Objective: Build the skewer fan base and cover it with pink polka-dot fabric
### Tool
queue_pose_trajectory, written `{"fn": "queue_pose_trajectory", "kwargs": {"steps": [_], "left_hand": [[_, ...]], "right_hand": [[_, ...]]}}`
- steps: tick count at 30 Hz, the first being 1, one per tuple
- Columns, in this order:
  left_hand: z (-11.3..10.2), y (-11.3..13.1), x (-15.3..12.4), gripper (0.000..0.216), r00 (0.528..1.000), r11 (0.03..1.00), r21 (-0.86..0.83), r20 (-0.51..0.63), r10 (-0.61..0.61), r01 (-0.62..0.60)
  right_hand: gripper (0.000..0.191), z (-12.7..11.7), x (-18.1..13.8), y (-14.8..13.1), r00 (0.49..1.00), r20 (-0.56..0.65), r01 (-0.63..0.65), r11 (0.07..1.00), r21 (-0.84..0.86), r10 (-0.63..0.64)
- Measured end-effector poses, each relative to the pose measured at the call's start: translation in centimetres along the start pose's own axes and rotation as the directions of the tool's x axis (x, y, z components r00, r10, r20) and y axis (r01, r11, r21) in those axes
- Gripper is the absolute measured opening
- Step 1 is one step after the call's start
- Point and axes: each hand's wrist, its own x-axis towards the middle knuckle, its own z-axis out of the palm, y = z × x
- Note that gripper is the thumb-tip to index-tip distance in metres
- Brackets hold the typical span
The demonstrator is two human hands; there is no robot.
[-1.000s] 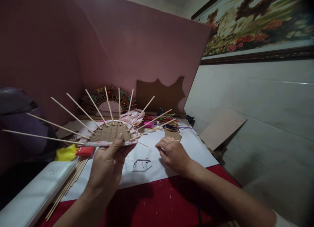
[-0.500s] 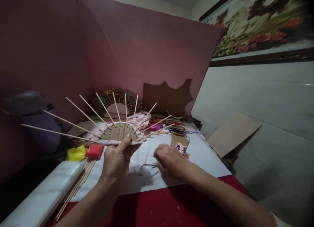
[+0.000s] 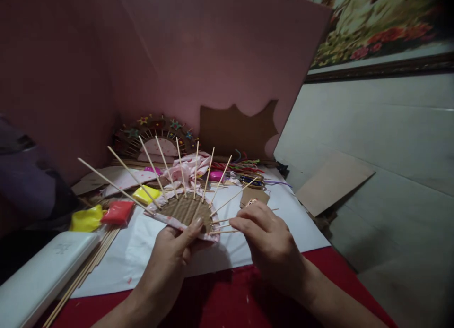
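My left hand grips the lower edge of a half-round cardboard fan, its rim wrapped in pink patterned cloth. Several thin wooden skewers stick out of the cardboard like rays. My right hand is closed in a pinch at the ends of the lowest skewers on the fan's right side. The fan is tilted, held just above a white sheet on the red table.
Yellow and red clay packets and a white case lie left, beside loose skewers. A finished decorated fan and cut cardboard lean on the pink wall. Pipe cleaners and small cardboard scraps lie behind.
My left hand lowered and tilted the fan toward me. My right hand left the white sheet and came up to pinch the skewer ends at the fan's right side.
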Motion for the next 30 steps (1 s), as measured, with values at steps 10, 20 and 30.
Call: {"fn": "queue_pose_trajectory", "kwargs": {"steps": [10,20,30], "left_hand": [[0.28,-0.29,-0.38,0.018,0.998,0.999,0.045,0.050,-0.029,0.027],[0.11,-0.42,-0.37,0.018,0.995,0.999,0.046,0.092,-0.031,0.027],[0.21,-0.34,-0.33,0.013,0.997,1.000,0.003,0.079,-0.022,0.022]], "right_hand": [[0.017,0.16,0.12,0.11,0.997,-0.059,-0.050,0.990,-0.133,0.043],[0.019,0.33,0.26,0.13,0.998,-0.049,-0.035,0.985,-0.168,0.027],[0.018,0.11,0.19,0.14,0.996,-0.084,-0.035,0.995,-0.090,0.027]]}}
